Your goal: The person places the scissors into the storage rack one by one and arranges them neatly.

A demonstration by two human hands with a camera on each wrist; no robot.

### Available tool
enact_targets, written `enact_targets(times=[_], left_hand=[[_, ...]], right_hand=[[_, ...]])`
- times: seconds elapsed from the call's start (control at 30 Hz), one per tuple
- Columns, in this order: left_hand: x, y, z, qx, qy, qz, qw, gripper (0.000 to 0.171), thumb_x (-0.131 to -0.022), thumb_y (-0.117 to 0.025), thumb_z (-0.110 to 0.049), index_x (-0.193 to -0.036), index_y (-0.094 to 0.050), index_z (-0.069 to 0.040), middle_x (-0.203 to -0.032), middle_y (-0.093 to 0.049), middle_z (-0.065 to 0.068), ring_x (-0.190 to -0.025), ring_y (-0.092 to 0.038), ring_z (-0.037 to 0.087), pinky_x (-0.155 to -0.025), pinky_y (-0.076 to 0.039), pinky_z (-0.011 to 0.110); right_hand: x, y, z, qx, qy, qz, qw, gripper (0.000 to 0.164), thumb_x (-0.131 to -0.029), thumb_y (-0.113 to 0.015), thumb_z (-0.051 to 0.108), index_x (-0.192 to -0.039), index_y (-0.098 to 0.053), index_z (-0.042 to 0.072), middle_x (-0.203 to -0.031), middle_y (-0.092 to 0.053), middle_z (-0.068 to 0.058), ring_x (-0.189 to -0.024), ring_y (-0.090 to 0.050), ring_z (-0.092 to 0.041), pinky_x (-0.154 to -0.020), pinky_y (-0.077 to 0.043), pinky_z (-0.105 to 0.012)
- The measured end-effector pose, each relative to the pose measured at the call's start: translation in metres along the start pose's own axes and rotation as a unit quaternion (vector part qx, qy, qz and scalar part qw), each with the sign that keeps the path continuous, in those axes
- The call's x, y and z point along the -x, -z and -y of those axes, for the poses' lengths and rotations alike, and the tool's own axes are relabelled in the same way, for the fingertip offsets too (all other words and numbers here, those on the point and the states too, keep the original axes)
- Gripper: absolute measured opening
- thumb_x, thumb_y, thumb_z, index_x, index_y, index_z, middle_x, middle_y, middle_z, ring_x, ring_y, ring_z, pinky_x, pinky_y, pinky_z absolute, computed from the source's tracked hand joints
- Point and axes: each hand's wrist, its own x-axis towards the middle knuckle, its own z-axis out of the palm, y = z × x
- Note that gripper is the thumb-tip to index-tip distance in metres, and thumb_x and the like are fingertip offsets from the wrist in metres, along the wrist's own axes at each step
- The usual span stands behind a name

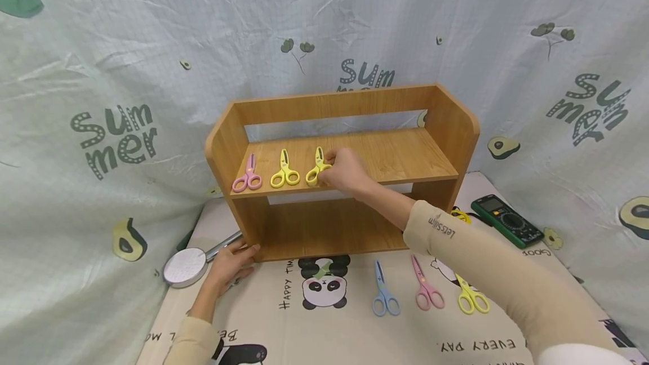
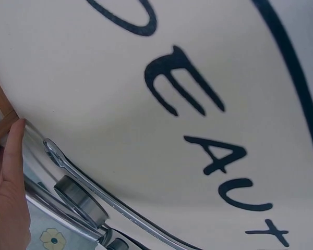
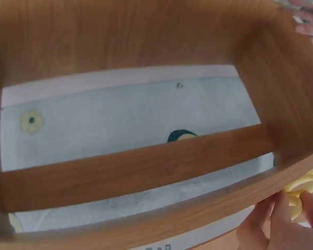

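Observation:
My right hand [image 1: 349,172] is at the upper board of a wooden shelf [image 1: 400,156], pinching the handle of yellow scissors [image 1: 315,169]. The right wrist view shows the fingers on the yellow handle loops [image 3: 301,187], with the blades hidden there. Another pair of yellow scissors [image 1: 284,170] and pink scissors [image 1: 248,174] lie to the left on that board, blades toward the back. Low at the shelf's left front corner, my left hand [image 1: 230,266] rests its fairly straight fingers against the wood; the left wrist view shows its fingers [image 2: 13,156] touching the corner.
On the table before the shelf lie blue scissors [image 1: 384,292], pink scissors [image 1: 427,286] and yellow scissors [image 1: 471,296]. A green multimeter [image 1: 507,221] lies to the right. Beside my left hand are a round, white-faced object [image 1: 185,267] with a metal handle and a wrench-like metal tool [image 2: 115,200].

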Motion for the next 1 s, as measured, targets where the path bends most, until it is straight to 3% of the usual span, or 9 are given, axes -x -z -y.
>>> enact_targets(times=[0.13,0.4,0.5,0.57,0.73,0.87,1.0], left_hand=[[0.001,0.001,-0.002,-0.005,0.0,0.0,1.0,0.071,-0.103,-0.066,-0.028,-0.16,-0.034,0.001,-0.155,-0.044,0.035,-0.138,-0.053,0.051,-0.105,-0.056,0.056],[0.001,0.001,-0.003,0.003,0.001,-0.003,1.0,0.068,-0.103,-0.066,-0.024,-0.159,-0.035,0.001,-0.155,-0.045,0.034,-0.139,-0.052,0.05,-0.106,-0.056,0.055],[0.001,0.001,-0.002,0.002,0.002,-0.004,1.0,0.067,-0.104,-0.065,-0.022,-0.159,-0.035,0.001,-0.155,-0.045,0.034,-0.139,-0.052,0.051,-0.106,-0.056,0.056],[0.001,0.0,-0.003,0.0,0.002,-0.005,1.0,0.067,-0.104,-0.065,-0.023,-0.159,-0.036,0.001,-0.155,-0.045,0.034,-0.139,-0.052,0.051,-0.105,-0.056,0.056],[0.001,-0.001,-0.003,-0.006,0.002,-0.003,1.0,0.067,-0.104,-0.065,-0.023,-0.159,-0.036,0.001,-0.156,-0.045,0.034,-0.139,-0.052,0.05,-0.105,-0.056,0.056],[0.002,-0.001,-0.003,-0.01,0.003,-0.005,0.9999,0.066,-0.104,-0.065,-0.023,-0.159,-0.037,0.0,-0.155,-0.046,0.033,-0.138,-0.053,0.05,-0.104,-0.056,0.056],[0.002,-0.001,-0.003,-0.008,0.002,-0.007,0.9999,0.065,-0.104,-0.065,-0.022,-0.158,-0.038,0.001,-0.154,-0.047,0.033,-0.137,-0.054,0.05,-0.104,-0.056,0.056]], right_hand=[[-0.008,0.001,0.005,0.042,0.002,0.006,0.999,0.05,-0.082,-0.074,0.001,-0.13,-0.064,-0.009,-0.129,-0.069,-0.02,-0.106,-0.065,-0.026,-0.089,-0.06,-0.034],[-0.016,0.01,0.015,0.128,0.004,0.045,0.991,0.06,-0.078,-0.074,0.0,-0.136,-0.058,-0.009,-0.099,-0.068,-0.014,-0.078,-0.053,-0.018,-0.067,-0.045,-0.025],[-0.017,0.011,0.019,0.144,-0.004,0.054,0.988,0.063,-0.078,-0.075,0.0,-0.138,-0.056,-0.007,-0.107,-0.068,-0.014,-0.079,-0.051,-0.018,-0.068,-0.045,-0.025],[-0.017,0.012,0.021,0.15,-0.008,0.058,0.987,0.058,-0.077,-0.074,-0.001,-0.133,-0.058,-0.006,-0.109,-0.065,-0.013,-0.082,-0.05,-0.019,-0.069,-0.045,-0.026],[-0.019,0.012,0.024,0.17,-0.012,0.064,0.983,0.039,-0.076,-0.073,-0.003,-0.112,-0.059,-0.002,-0.094,-0.051,-0.007,-0.086,-0.046,-0.022,-0.069,-0.041,-0.029],[-0.02,0.013,0.025,0.193,-0.01,0.066,0.979,0.038,-0.075,-0.074,-0.001,-0.109,-0.058,0.0,-0.092,-0.05,-0.004,-0.087,-0.046,-0.022,-0.068,-0.04,-0.028],[-0.022,0.012,0.025,0.209,-0.008,0.072,0.975,0.027,-0.075,-0.075,0.0,-0.093,-0.055,0.005,-0.086,-0.049,-0.004,-0.081,-0.045,-0.021,-0.062,-0.038,-0.028]])
